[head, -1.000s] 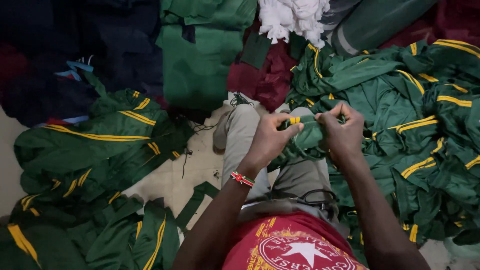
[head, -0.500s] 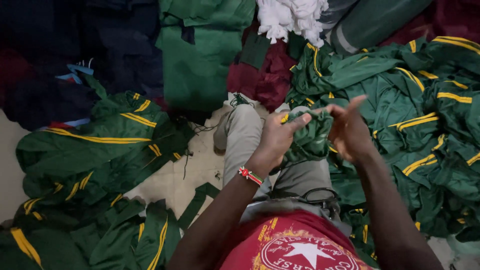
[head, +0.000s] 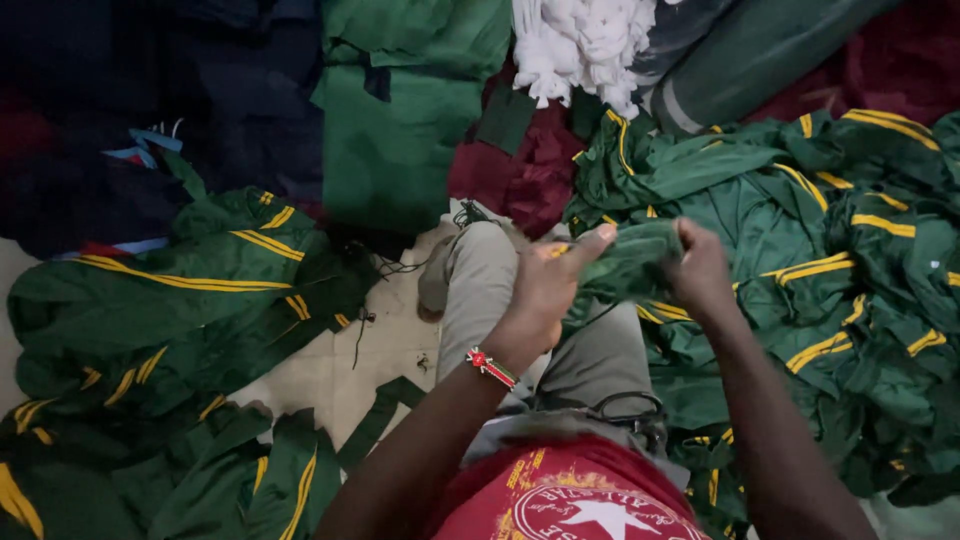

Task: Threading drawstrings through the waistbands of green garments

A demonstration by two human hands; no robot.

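Note:
I sit on the floor with my legs in grey trousers (head: 490, 290) stretched out. My left hand (head: 550, 285) and my right hand (head: 700, 270) both grip a bunched piece of green fabric (head: 635, 260) held up between them above my lap. The fabric trails down to the right into a heap of green garments with yellow stripes (head: 830, 260). A beaded band circles my left wrist (head: 492, 367). What my fingers pinch inside the folds is hidden.
Another pile of green, yellow-striped garments (head: 170, 330) lies at my left. Plain green cloth (head: 400, 130), maroon cloth (head: 520, 170), white fabric (head: 580, 45) and dark blue cloth (head: 130, 130) lie ahead. A patch of pale floor (head: 340, 370) shows beside my left leg.
Earlier my fingertips pinched a small yellow-trimmed bit of the fabric. Since then both hands have shifted slightly right and gathered a larger green bunch between them.

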